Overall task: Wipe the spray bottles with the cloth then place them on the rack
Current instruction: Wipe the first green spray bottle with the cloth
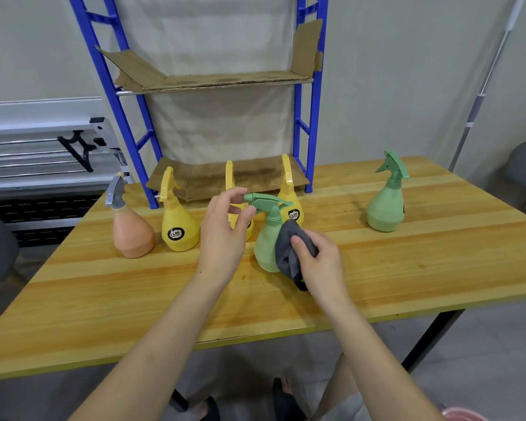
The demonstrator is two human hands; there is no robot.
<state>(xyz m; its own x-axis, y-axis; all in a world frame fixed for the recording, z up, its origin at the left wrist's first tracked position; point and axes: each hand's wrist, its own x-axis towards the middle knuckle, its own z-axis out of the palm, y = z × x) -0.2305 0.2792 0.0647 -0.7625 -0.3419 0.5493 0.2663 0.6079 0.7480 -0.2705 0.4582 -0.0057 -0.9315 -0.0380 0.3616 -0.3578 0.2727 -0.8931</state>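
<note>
Spray bottle, green (266, 247): upright on the worktop (407, 268), mid-front, being wiped.
Right hand (319, 259): fingers closed on the grey cloth (289, 253), pressing it against the bottle's belly to rub.
Left hand (225, 232): fingertips pinching the trigger nozzle, likely to steady it.
Rack (304, 117): behind, cardboard-lined shelves bare.
Other bottles: waiting in a row.

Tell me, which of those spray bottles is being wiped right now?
The nearer green bottle: the right hand presses the grey cloth against it. The other five stand untouched.
</note>
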